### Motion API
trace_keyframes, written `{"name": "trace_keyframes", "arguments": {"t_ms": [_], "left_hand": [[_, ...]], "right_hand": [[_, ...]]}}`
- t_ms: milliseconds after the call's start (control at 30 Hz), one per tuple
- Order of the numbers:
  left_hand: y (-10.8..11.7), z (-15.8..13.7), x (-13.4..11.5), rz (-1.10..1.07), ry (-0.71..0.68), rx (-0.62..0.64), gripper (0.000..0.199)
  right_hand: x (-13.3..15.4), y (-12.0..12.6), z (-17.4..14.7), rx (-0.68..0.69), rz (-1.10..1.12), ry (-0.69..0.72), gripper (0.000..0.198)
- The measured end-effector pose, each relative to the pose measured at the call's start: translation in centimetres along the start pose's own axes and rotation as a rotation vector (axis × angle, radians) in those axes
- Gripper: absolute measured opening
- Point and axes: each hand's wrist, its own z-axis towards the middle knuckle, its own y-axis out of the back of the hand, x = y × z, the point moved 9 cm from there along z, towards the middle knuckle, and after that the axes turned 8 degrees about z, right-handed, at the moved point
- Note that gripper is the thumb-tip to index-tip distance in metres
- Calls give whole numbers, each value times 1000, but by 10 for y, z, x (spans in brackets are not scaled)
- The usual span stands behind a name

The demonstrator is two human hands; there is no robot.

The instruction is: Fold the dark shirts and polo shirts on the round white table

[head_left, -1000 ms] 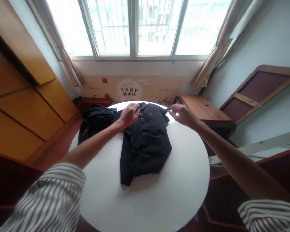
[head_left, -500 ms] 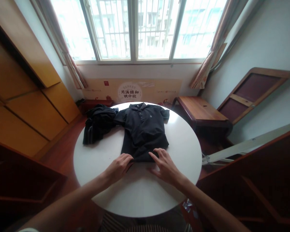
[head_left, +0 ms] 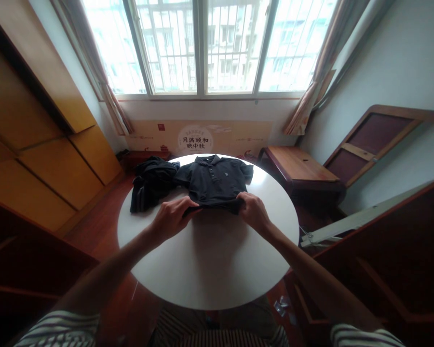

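While hands (head_left: pixel 170 218) (head_left: pixel 253 211) grip black shirt (head_left: pixel 219 180), table (head_left: pixel 210 274) bears bundle (head_left: pixel 152 177).

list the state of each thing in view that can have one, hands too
shirt: buttoned front up, collar toward the window, near edge bunched
left hand: closed on one end of the shirt's near edge
right hand: closed on the other end
dark clothes: crumpled in a heap beside the shirt
table: standing, bearing shirt and heap
curtains: drawn aside
window: open or shut, cannot tell
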Motion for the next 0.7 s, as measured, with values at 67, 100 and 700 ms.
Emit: {"name": "trace_keyframes", "arguments": {"t_ms": [67, 100, 700], "left_hand": [[5, 6, 8, 62, 24, -22, 13], [7, 9, 13, 85, 46, -37, 14], [73, -39, 15, 358, -21, -186, 11]], "right_hand": [[-12, -10, 3, 86, 172, -93, 15], [-15, -14, 2, 112, 256, -124, 17], [1, 11, -35, 129, 32, 133, 31]]}}
